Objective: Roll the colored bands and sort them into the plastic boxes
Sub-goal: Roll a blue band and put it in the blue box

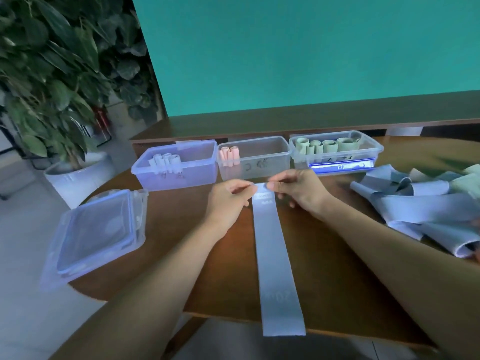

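Observation:
A long pale blue band (pixel 274 258) lies flat down the middle of the wooden table (pixel 223 276), its near end hanging over the front edge. My left hand (pixel 230 197) and my right hand (pixel 296 188) each pinch a corner of its far end. Behind them stand three clear plastic boxes: the left box (pixel 179 172) holds pale blue rolls, the middle box (pixel 255 166) holds pink rolls, the right box (pixel 337 158) holds several green rolls.
A heap of unrolled blue and green bands (pixel 426 206) lies at the right. Stacked box lids (pixel 98 235) sit on the table's left corner. A potted plant (pixel 65 100) stands on the floor at the left, a teal wall behind.

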The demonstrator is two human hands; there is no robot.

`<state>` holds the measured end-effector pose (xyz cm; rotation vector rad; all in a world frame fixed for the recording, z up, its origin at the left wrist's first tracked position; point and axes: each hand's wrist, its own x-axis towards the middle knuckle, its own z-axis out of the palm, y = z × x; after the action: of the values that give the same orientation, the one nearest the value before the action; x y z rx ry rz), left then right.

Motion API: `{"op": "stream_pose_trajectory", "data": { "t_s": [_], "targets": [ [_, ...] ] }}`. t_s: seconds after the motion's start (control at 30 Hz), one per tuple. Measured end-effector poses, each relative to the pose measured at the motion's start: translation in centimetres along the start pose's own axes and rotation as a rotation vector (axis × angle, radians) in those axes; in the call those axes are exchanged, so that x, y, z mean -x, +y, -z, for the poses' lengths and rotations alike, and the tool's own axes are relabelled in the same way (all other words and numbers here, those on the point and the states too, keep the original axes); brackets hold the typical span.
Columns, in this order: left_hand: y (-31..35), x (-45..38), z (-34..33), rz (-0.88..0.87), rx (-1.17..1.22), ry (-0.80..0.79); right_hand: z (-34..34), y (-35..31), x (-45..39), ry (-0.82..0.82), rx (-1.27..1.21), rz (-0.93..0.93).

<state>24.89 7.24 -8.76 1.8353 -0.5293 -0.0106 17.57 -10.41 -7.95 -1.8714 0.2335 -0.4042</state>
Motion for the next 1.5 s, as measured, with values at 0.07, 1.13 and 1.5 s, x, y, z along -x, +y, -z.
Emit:
{"op": "stream_pose_trajectory", "data": {
  "t_s": [0.07,1.13,1.5],
  "targets": [
    [-0.6,-1.1,-0.1,0.013,0.043,-0.006,-0.1,0.5,-1.0,-0.005,-0.006,-0.005],
    [1.7,12.7,2.6,-0.081,-0.236,-0.127,-0.7,-0.9,15.4,-0.055,0.391,0.306],
    [0.6,17.3,4.7,-0.537,-0.350,-0.133,0.8,-1.0,17.5,-0.294,0.370,0.332]
  ]
}}
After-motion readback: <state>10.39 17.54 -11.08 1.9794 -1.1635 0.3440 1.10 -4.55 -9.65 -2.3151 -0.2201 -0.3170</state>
